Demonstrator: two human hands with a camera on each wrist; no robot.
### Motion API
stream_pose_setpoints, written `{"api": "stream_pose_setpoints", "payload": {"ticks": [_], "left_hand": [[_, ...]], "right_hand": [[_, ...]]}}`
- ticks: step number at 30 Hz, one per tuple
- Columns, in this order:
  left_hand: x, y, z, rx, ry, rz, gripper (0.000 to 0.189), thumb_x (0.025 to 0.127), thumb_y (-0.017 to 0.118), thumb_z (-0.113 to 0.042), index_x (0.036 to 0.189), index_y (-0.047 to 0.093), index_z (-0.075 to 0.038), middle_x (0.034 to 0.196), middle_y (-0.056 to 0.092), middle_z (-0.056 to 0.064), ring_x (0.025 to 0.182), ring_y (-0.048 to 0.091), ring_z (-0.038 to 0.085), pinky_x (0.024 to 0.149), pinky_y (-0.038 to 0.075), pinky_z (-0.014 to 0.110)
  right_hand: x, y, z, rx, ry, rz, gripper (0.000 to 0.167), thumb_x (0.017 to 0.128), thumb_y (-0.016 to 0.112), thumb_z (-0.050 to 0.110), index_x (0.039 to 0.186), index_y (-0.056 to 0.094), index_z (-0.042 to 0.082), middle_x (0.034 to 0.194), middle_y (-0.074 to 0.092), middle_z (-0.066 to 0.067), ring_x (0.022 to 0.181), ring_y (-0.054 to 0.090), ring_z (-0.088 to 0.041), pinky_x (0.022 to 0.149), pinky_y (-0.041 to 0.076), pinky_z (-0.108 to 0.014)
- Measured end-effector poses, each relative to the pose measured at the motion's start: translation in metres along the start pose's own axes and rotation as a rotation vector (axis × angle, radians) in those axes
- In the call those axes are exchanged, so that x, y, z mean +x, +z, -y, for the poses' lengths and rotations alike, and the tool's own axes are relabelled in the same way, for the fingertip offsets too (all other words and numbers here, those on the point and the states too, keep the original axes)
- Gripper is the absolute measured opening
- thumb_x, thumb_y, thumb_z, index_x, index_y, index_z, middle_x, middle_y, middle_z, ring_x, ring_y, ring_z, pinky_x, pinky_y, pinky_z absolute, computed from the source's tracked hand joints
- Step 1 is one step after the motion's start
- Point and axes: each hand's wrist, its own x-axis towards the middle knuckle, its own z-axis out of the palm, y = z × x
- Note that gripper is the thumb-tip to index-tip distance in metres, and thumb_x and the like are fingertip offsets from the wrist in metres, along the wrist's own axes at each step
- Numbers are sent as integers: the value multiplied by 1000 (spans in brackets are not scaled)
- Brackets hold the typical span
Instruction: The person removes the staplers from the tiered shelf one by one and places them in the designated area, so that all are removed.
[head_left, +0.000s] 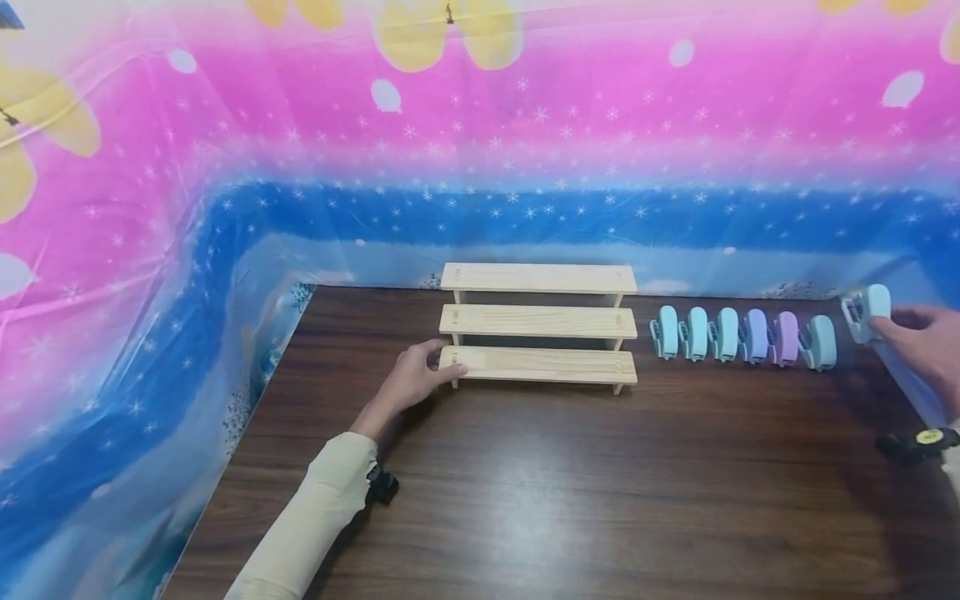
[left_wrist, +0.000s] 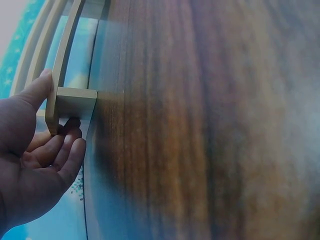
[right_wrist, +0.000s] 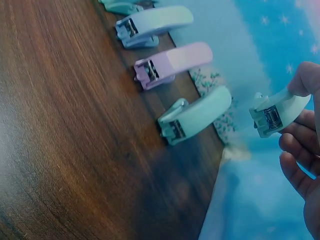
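A three-tier wooden stepped rack (head_left: 538, 321) stands at the back middle of the table. My left hand (head_left: 420, 375) grips the left end of its lowest step. In the left wrist view, the thumb lies on top of that wooden board (left_wrist: 62, 60) and the fingers curl below its end. At the far right, my right hand (head_left: 922, 337) holds a pale green plastic spring clip (head_left: 876, 312) in the air. Its metal spring shows in the right wrist view, where the thumb presses one side of the clip (right_wrist: 282, 112) and the fingers lie on the other.
Right of the rack stands a row of similar clips: several mint-green ones (head_left: 696, 333), a blue-violet clip (head_left: 754, 336), a purple clip (head_left: 784, 338) and a green end clip (head_left: 822, 342). A patterned cloth (head_left: 480, 208) hangs behind the brown wooden table (head_left: 540, 500).
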Motion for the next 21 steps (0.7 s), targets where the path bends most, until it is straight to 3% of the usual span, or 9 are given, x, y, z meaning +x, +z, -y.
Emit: {"api": "stream_pose_setpoints", "payload": {"ticks": [10, 13, 15, 17, 19, 21], "left_hand": [[1, -1, -1, -18, 14, 5, 71, 94, 75, -42, 147, 51, -1, 125, 69, 18, 95, 67, 22, 78, 53, 37], [0, -1, -1, -13, 12, 3, 72, 94, 75, -42, 147, 52, 0, 126, 69, 18, 94, 66, 22, 79, 53, 37], [0, -1, 0, -8, 1, 4, 72, 94, 75, -43, 147, 51, -1, 127, 68, 18, 96, 66, 22, 80, 53, 38], [0, -1, 0, -6, -6, 6, 73, 93, 75, -44, 147, 51, -1, 128, 67, 19, 97, 66, 22, 81, 53, 38], [0, -1, 0, -10, -4, 10, 73, 94, 75, -44, 148, 51, -1, 128, 68, 19, 97, 66, 22, 81, 53, 38], [2, -1, 0, -12, 3, 11, 73, 94, 75, -44, 148, 51, -1, 128, 68, 18, 95, 65, 21, 81, 53, 38]], "right_hand": [[7, 4, -18, -45, 8, 40, 70, 103, 52, 41, 137, 44, -20, 130, 46, -46, 102, 52, -55, 64, 42, -42], [10, 6, -22, -53, -35, 28, 65, 102, 56, 36, 132, 48, -21, 125, 50, -46, 80, 60, -40, 61, 43, -36], [10, 7, -25, -48, -74, 15, 60, 100, 59, 32, 126, 52, -22, 121, 54, -46, 66, 56, -22, 58, 41, -29], [10, 9, -28, -48, -109, 8, 57, 99, 62, 29, 121, 55, -23, 116, 57, -46, 63, 51, -10, 56, 40, -26], [9, 12, -31, -53, -124, 14, 55, 99, 62, 27, 119, 56, -24, 114, 58, -46, 64, 56, -19, 59, 43, -30], [7, 15, -35, -63, -117, 22, 55, 99, 62, 27, 119, 55, -24, 114, 57, -46, 75, 62, -37, 64, 47, -39]]}}
